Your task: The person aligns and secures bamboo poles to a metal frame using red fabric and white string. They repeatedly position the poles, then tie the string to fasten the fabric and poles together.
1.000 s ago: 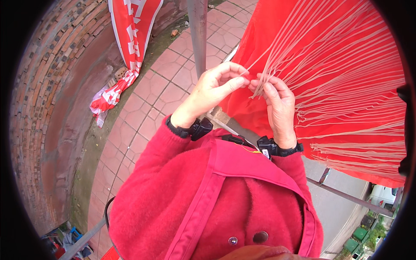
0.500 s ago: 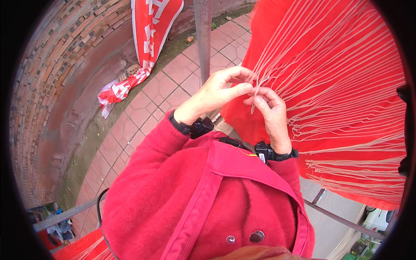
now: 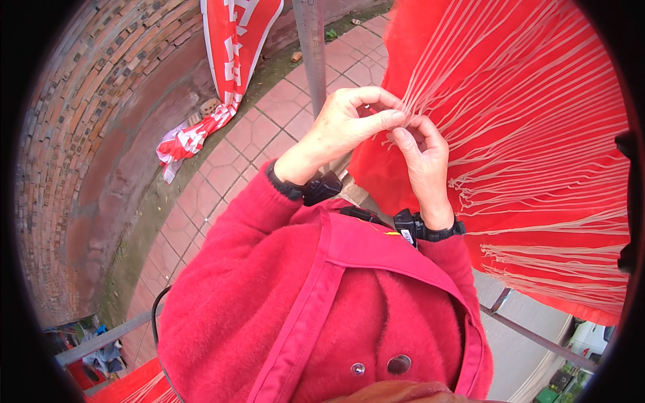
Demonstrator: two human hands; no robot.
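Note:
Many thin pale strings (image 3: 564,254) fan out over a bright red cloth (image 3: 381,176) on the right. Some converge at my fingertips, above the cloth's left part. My left hand (image 3: 346,126) pinches the gathered strings (image 3: 418,94) between thumb and forefinger. Close beside it, my right hand (image 3: 426,161) has its thumb and curled fingers closed on the same strings, just below the left fingertips. Short string ends poke out near the right thumb. The exact crossing of the strings is hidden by my fingers. Lower on the cloth, other strings lie grouped in bunches.
A metal pole (image 3: 310,54) rises just beyond my left hand. Horizontal rails (image 3: 111,338) run on both sides of me. A red and white banner (image 3: 232,60) hangs by the curved brick wall (image 3: 87,101). Pinkish paving tiles (image 3: 232,161) cover the ground.
Both hands have shifted slightly up and to the right, and the fingertips are closer together. The longer string ends that hung below my fingers now show only as short tips.

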